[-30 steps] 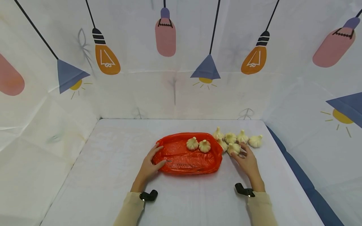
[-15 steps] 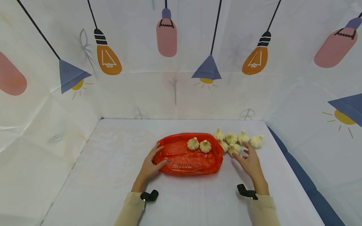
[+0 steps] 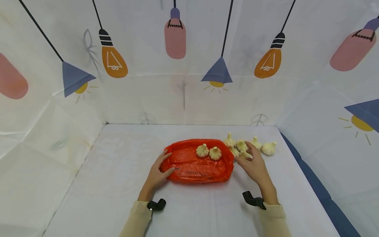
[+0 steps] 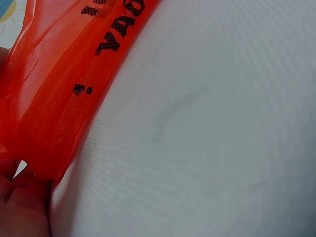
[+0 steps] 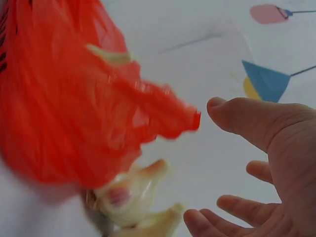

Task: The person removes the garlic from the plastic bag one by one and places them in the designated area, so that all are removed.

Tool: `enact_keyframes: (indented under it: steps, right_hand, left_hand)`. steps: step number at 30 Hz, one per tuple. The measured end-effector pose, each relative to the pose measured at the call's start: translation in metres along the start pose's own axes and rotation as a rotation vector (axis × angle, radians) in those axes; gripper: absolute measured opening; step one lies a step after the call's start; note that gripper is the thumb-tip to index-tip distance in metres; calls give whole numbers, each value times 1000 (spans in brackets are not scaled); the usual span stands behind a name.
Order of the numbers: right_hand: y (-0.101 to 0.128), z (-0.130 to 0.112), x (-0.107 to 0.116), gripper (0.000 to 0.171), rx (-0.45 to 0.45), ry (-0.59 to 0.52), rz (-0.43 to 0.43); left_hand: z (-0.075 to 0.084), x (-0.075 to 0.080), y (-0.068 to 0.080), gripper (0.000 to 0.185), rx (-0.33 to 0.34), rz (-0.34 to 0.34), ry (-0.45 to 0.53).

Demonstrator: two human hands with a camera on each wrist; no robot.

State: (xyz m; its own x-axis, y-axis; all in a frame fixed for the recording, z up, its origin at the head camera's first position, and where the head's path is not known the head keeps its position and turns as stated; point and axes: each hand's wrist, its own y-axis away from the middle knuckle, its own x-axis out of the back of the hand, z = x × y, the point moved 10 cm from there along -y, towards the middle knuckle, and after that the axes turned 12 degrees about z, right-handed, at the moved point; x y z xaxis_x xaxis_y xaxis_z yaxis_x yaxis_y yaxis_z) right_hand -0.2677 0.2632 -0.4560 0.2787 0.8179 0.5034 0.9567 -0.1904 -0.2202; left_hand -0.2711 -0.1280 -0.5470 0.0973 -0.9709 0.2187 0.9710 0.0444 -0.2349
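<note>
Bright, even, diffuse light; shadows under the hands are faint. The head view bows at its edges. The right wrist view is smeared, the orange bag (image 5: 74, 98) perhaps motion-blurred; the left wrist view is soft.

Two garlic bulbs (image 3: 208, 152) lie on the bag (image 3: 189, 168); loose bulbs (image 3: 260, 146) just right.
</note>
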Motion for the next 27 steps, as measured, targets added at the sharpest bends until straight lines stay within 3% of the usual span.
enact_keyframes:
  steps: [9, 16, 27]
  right_hand:
    - [7, -34, -23, 80, 54, -94, -83]
    - [6, -53, -33, 80, 88, -116, -44]
    - [10, -56, -72, 82, 74, -133, -163]
  left_hand:
    - [0, -1, 2, 66, 26, -13, -21]
    - [-2, -1, -1, 65, 16, -11, -37]
    - [-4, -1, -1, 66, 14, -4, -49]
